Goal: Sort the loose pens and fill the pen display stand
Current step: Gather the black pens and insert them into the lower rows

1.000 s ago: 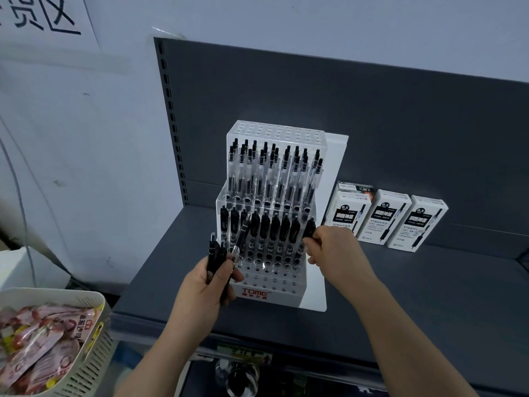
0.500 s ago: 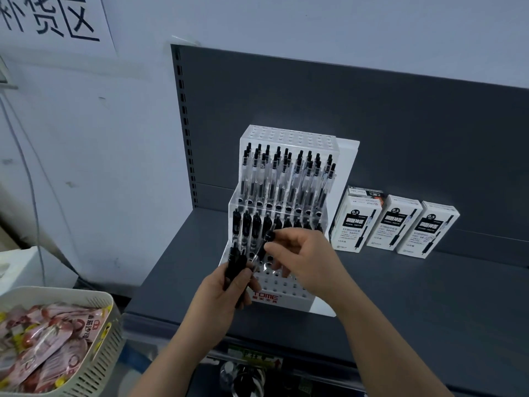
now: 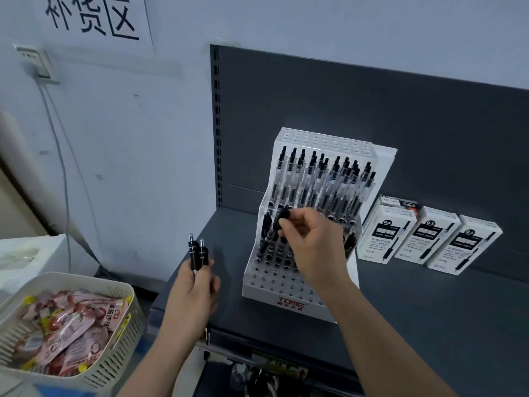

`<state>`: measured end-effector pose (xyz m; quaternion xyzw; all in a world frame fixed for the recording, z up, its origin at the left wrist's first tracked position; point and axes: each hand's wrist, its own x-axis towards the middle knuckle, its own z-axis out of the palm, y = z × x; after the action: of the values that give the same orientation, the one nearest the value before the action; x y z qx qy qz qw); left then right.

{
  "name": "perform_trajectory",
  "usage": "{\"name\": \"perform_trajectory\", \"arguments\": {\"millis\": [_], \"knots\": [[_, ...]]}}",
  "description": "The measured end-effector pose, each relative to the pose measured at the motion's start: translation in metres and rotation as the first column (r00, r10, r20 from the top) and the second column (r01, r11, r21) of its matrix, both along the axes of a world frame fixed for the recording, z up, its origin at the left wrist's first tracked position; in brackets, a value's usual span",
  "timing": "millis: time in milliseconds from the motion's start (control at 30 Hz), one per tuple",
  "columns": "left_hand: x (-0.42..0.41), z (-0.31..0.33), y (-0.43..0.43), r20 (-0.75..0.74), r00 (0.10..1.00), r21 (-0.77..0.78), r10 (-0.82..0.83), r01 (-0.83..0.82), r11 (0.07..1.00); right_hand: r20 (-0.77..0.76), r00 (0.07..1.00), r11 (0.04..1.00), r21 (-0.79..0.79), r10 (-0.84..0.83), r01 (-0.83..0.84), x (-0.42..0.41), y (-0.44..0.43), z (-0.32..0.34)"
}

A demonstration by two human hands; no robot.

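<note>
My right hand (image 3: 312, 242) pinches a pen (image 3: 282, 216) over the stand (image 3: 289, 293); at eight o'clock, my left hand (image 3: 194, 293) grips two pens (image 3: 197, 252)

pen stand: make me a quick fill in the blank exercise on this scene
1. From the pens in the left hand, ___ tops stick up.
2. The hand pinching a single pen over the stand is the person's ___ one.
3. The stand's red lettering reads ___.
4. The white boxes stand to the stand's ___.
Missing words: two; right; TOME; right.
</note>
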<state>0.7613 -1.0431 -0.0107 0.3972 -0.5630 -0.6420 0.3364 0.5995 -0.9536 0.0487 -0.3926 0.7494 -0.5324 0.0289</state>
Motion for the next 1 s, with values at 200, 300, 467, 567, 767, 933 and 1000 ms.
{"name": "perform_trajectory", "arguments": {"millis": [200, 300, 467, 567, 767, 933, 1000], "knots": [[0.007, -0.001, -0.005, 0.065, 0.998, -0.155, -0.017, 0.027, 0.988, -0.161, 0.985, 0.973, 0.229, 0.058, -0.020, 0.004, -0.018, -0.012], [0.007, 0.001, -0.005, 0.041, 0.997, -0.111, -0.063, 0.067, 0.992, -0.139, 0.989, 0.959, 0.283, 0.046, -0.005, 0.006, -0.022, -0.017], [0.005, -0.006, -0.003, 0.137, 0.983, -0.160, -0.120, 0.141, 0.977, -0.087, 0.996, 0.955, 0.298, 0.035, -0.007, 0.003, -0.020, -0.018], [0.004, -0.006, 0.000, 0.148, 0.966, -0.174, -0.212, 0.236, 0.956, -0.007, 0.997, 0.953, 0.295, 0.076, -0.070, 0.005, -0.011, -0.018], [-0.011, -0.001, 0.013, 0.115, 0.927, -0.140, -0.356, 0.370, 0.918, 0.281, 0.913, 0.913, 0.198, 0.296, -0.357, 0.014, 0.003, -0.012], [-0.011, -0.002, 0.011, 0.142, 0.970, -0.236, -0.198, 0.227, 0.945, 0.311, 0.932, 0.975, 0.061, 0.186, -0.215, -0.006, 0.023, 0.004], [-0.009, -0.001, 0.006, 0.104, 0.985, -0.223, -0.139, 0.159, 0.962, 0.234, 0.967, 0.995, -0.029, 0.101, -0.097, -0.016, 0.029, 0.009]]}}
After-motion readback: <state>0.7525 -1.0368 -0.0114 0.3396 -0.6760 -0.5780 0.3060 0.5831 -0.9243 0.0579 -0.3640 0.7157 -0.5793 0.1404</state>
